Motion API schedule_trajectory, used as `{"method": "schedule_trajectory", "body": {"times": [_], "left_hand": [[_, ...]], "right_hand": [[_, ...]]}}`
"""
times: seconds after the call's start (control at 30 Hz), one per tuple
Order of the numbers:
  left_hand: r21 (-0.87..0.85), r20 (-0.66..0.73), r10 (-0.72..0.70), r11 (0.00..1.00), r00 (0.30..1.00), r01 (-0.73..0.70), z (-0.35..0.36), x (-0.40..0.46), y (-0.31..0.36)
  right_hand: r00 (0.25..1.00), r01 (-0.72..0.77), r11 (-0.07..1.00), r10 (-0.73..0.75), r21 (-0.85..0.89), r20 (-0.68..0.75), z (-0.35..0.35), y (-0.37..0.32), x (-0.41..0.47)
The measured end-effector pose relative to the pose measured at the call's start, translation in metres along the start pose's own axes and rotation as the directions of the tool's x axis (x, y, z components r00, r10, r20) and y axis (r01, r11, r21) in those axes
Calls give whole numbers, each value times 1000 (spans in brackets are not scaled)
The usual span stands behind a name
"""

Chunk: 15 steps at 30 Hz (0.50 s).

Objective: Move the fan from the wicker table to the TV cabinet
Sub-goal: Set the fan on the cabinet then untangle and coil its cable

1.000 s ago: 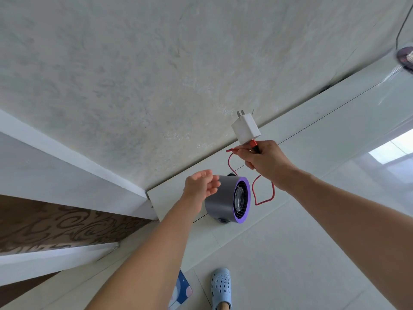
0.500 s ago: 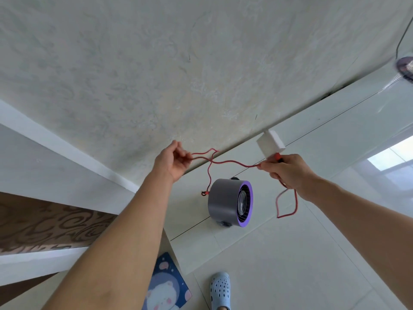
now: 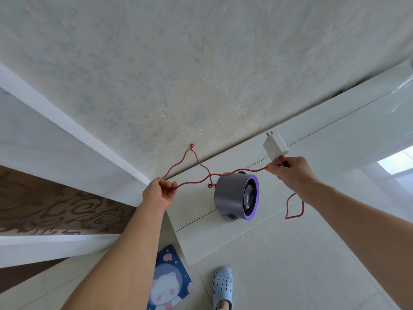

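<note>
A grey fan (image 3: 232, 193) is showing a purple rim; a red cable (image 3: 201, 166) is trailing at nine o'clock from a white plug (image 3: 275, 146). At six o'clock, a pale blue clog (image 3: 222, 285) and a navy mat (image 3: 168, 280) bearing a white bear are lying.

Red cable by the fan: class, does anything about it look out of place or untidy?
Yes. The red cable is kinked and looped in mid-air between the left hand and right hand. Its small plug dangles loose behind the fan, seemingly unconnected, and the white charger isn't plugged in.
</note>
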<state>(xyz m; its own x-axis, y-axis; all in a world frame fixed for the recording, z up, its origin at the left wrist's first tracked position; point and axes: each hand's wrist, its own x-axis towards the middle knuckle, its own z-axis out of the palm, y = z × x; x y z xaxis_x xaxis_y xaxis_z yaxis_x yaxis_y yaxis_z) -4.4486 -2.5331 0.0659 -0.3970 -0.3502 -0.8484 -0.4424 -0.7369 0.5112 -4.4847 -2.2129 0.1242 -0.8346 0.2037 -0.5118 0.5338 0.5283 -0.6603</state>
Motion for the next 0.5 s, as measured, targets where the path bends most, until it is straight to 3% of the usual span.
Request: {"method": "schedule_trajectory", "body": {"times": [0.23, 0.33, 0.5], "left_hand": [[239, -26, -42, 970, 999, 47, -22, 2, -49], [319, -18, 17, 948, 1000, -10, -18, 9, -61], [269, 184, 24, 960, 983, -73, -7, 15, -70]], "right_hand": [[995, 34, 998, -30, -44, 90, 16, 8, -12], [991, 41, 999, -36, -30, 130, 29, 15, -16], [985, 16, 1000, -16, 2, 171, 53, 43, -19]]}}
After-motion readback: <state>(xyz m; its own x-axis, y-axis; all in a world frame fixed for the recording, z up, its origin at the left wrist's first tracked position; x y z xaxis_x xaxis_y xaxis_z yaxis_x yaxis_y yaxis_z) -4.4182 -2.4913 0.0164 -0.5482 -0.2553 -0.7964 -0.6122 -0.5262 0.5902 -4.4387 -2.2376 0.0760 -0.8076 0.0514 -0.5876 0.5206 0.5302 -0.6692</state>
